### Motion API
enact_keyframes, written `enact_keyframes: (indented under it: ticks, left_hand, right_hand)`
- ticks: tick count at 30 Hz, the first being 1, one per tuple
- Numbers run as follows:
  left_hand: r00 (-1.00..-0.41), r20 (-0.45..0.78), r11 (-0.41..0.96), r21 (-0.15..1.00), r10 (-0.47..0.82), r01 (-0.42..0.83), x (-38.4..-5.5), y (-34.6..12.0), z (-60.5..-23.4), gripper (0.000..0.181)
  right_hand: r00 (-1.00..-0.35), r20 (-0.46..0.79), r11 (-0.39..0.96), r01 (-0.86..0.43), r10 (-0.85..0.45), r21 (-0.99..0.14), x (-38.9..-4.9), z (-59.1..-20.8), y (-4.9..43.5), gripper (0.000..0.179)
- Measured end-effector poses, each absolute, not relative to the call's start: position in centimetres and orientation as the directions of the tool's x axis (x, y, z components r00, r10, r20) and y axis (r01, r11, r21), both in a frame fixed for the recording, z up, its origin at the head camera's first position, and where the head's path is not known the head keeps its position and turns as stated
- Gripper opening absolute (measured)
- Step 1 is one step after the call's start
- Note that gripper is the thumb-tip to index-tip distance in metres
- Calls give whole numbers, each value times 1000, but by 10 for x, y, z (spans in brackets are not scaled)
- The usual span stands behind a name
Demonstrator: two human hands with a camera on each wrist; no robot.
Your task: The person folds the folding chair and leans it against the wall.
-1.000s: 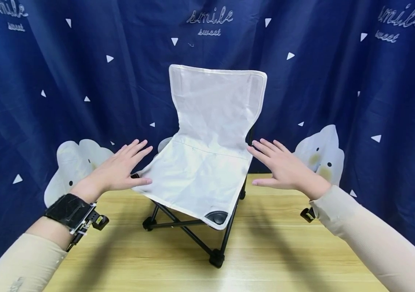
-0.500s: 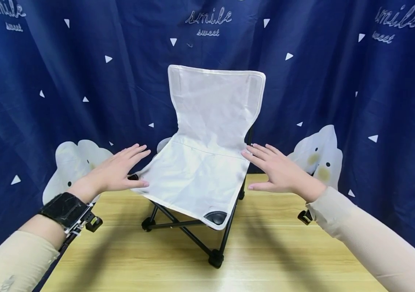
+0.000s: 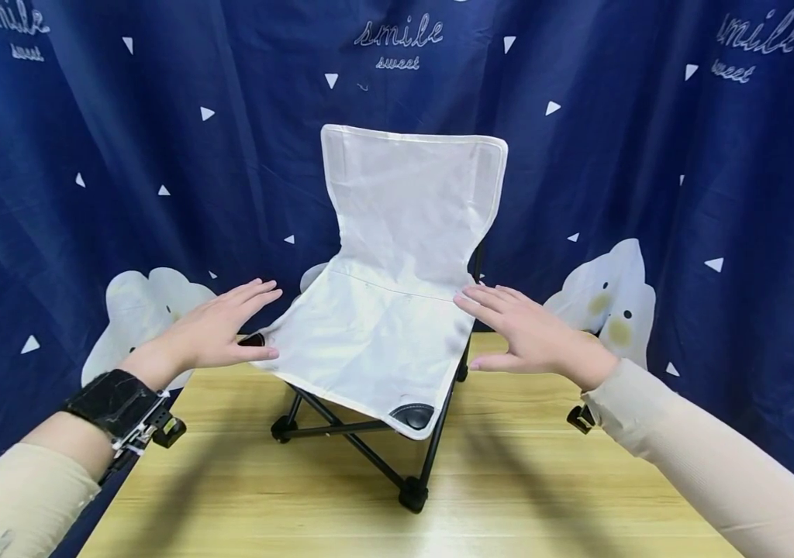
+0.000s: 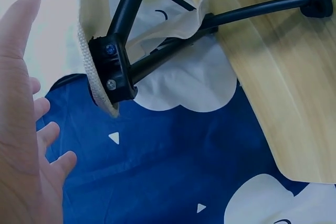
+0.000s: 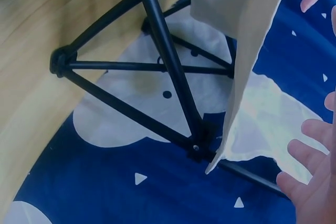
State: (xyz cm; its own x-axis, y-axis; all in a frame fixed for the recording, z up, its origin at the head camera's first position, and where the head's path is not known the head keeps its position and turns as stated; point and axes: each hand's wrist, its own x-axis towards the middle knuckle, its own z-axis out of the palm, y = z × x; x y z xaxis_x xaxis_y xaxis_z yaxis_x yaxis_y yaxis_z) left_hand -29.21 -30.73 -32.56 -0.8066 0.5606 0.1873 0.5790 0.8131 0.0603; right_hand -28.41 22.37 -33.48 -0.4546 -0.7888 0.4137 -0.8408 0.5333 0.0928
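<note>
A white fabric folding chair [image 3: 376,325] with a black tube frame stands unfolded on the wooden table, turned slightly. My left hand [image 3: 219,329] is at the left side of its seat, fingers straight and thumb pointing toward the fabric; it holds nothing. On the other side my right hand [image 3: 526,333] spreads its fingers, and its fingertips overlap the seat's right edge in the head view. In the left wrist view the left hand [image 4: 23,129] is beside a black corner joint [image 4: 113,69]. The right wrist view has the right hand [image 5: 315,166] beside the backrest fabric [image 5: 257,40].
The wooden table [image 3: 341,519] reaches under the chair legs, one black foot [image 3: 414,494] near its front. Behind hangs a dark blue curtain [image 3: 243,116] with white triangles and cloud shapes. A black strap with a small camera [image 3: 168,428] is on the left wrist.
Both hands have lowered slightly. The left one has drifted left, away from the seat, while the right one has moved left toward the seat edge. The chair stays put.
</note>
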Motion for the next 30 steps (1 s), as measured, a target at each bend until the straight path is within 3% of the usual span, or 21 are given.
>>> enact_keyframes:
  ticks: [30]
  left_hand:
    - [-800,195,807,61,568,587,-282,-317,-333,101]
  right_hand:
    - [-335,475,422,-902,-814,86,-268,-348,201,92]
